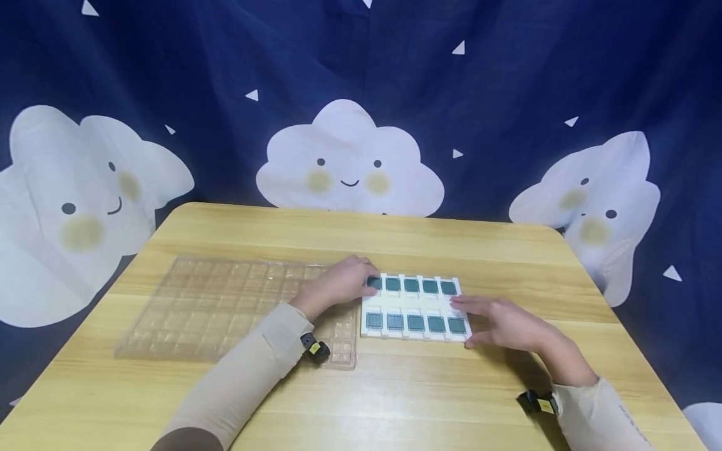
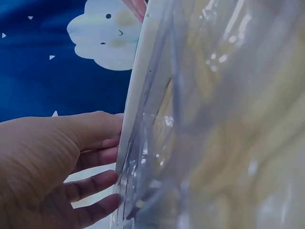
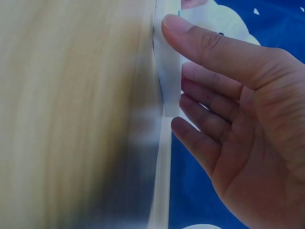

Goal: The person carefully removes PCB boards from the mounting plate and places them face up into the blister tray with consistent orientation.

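A white rectangular tray (image 1: 406, 303) lies flat on the table, holding two rows of dark green rectangular pieces (image 1: 415, 323) with fine lines, like small circuit boards. My left hand (image 1: 345, 280) reaches over the clear plastic tray (image 1: 225, 307) to the white tray's far left corner, thumb and fingertips at its edge. In the left wrist view its fingers (image 2: 97, 183) are extended, their tips against the rim. At the opposite side, my right hand (image 1: 504, 322) touches the right edge. Seen from the right wrist, the thumb (image 3: 190, 33) rests on the white side wall, the other fingers loosely bent.
The clear tray, divided into many small compartments, sits directly left of the white one, under my left forearm. A light wooden table (image 1: 395, 401) carries both. Behind its back edge hangs a dark blue curtain (image 1: 214, 75) with smiling white clouds.
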{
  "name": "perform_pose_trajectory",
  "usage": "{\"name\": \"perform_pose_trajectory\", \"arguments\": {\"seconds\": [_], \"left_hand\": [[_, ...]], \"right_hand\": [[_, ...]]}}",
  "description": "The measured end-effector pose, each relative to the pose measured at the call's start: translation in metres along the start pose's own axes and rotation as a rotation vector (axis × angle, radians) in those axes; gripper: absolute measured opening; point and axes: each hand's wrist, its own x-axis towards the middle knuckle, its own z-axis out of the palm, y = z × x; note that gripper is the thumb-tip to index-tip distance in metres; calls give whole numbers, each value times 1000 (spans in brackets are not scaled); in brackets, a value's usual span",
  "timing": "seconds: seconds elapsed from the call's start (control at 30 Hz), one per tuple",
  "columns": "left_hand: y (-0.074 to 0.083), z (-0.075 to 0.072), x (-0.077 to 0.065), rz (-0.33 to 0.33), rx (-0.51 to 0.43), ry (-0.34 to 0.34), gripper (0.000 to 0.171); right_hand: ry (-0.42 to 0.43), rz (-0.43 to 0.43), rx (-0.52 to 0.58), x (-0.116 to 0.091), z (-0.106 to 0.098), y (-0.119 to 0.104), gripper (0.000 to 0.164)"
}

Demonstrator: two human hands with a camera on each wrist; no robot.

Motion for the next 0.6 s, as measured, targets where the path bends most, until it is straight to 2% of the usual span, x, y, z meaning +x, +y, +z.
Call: {"name": "perform_pose_trajectory", "arguments": {"seconds": [0.3,0.6], "left_hand": [[3,-4,1,-34,-37,40,40],[-1,-21,-6,-58,-106,46,37]], "right_hand": [[-5,5,7,-1,0,1,69],[-13,8,19,-1,0,1,71]]}}
